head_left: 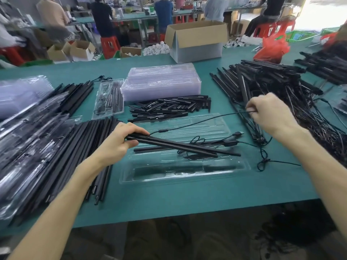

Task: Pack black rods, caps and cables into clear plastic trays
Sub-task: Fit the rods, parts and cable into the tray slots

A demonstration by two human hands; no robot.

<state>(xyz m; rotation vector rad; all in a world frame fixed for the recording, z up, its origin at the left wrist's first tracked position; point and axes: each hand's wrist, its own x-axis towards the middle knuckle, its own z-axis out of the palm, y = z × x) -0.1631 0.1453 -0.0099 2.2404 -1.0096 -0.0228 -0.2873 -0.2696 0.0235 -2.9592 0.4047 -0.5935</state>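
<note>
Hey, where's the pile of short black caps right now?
In the head view, the pile of caps lies mid-table, right in front of the stack of clear trays and just beyond the open tray being filled.

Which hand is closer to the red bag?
Right. The right hand, pinching a cable, is straight in front of the red bag; the left hand, gripping black rods, is farther away, down-left.

Green bench (169,199) is pretty packed: a clear tray (161,160) sits front and centre, short black caps (169,107) just behind it, then a stack of empty trays (161,83). Long rods (84,139) on the left, a heap of rods and cables (272,81) on the right, cardboard box (197,40) at the back.
</note>
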